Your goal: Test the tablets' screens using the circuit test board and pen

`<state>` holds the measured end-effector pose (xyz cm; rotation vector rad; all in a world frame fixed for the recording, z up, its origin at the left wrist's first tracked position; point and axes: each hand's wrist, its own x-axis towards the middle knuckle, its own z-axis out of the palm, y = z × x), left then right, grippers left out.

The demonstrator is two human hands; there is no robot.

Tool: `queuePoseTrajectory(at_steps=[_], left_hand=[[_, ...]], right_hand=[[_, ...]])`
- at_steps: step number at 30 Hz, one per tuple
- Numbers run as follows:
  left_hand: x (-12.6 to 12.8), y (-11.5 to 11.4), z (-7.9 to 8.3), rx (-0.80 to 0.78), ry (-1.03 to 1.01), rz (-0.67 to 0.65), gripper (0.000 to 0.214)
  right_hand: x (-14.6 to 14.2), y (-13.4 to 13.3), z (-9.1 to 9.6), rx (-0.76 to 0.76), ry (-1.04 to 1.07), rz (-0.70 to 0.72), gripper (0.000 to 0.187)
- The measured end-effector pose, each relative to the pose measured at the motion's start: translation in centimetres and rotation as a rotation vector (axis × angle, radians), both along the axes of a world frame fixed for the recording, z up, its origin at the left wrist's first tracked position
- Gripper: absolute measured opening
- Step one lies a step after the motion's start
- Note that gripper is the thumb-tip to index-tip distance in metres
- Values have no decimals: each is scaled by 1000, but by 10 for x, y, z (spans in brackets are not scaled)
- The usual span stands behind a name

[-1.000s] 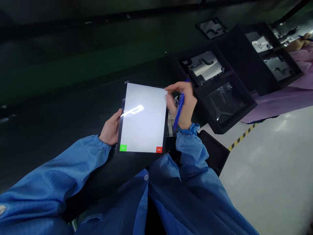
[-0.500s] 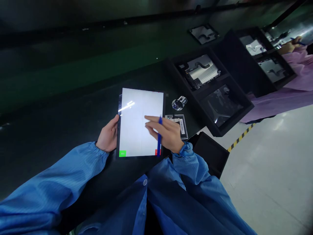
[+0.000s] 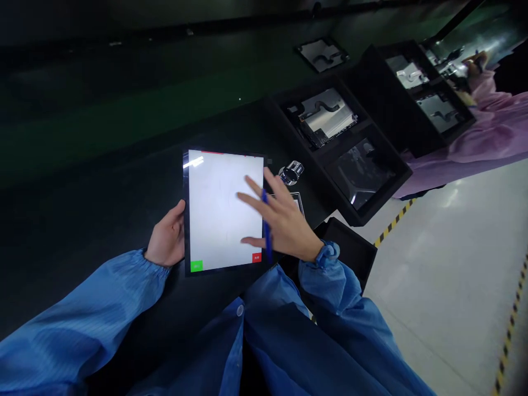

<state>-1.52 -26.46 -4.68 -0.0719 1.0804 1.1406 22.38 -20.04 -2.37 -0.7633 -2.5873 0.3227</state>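
My left hand [image 3: 167, 236] grips the left edge of a tablet screen [image 3: 223, 220], thumb on its front and the other fingers hidden behind. The screen is lit white, with a green box at its lower left, a red box at its lower right and a thin red strip along its top. Over its right side hovers my right hand [image 3: 284, 223], fingers spread and slightly blurred. A blue pen [image 3: 267, 228] is tucked between those fingers, pointing down. Whether a fingertip touches the glass I cannot tell.
Beyond my right hand lie a shiny silver loupe-like piece [image 3: 291, 172] and a partly covered label card [image 3: 297, 201]. Black divided trays [image 3: 317, 157] hold tablet parts. Another tablet part [image 3: 322, 54] lies behind. A black bin [image 3: 350, 253] stands below. A co-worker's pink sleeve [image 3: 490, 121] is at right.
My right hand has gone from closely held fingers over the screen's middle to spread fingers, the pen still in it. A red strip now shows at the screen's top. The whole view has shifted slightly.
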Motion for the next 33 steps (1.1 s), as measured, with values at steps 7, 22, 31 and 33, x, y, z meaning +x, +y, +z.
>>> queuePoseTrajectory(at_steps=[7,22,31,33], left_hand=[[5,0,5,17,-45,-23,48],[3,0,1,0,52,-27,48],[3,3,5,-104,35,92,42],[2,3,3,-103,61,94,40]], right_hand=[[-48,-2,8,20,-248,153,74],[23,0,-16,116,426,-428,16],[60,22,-65,-41,330,-525,16],[58,21,-64,-33,309,-515,16]])
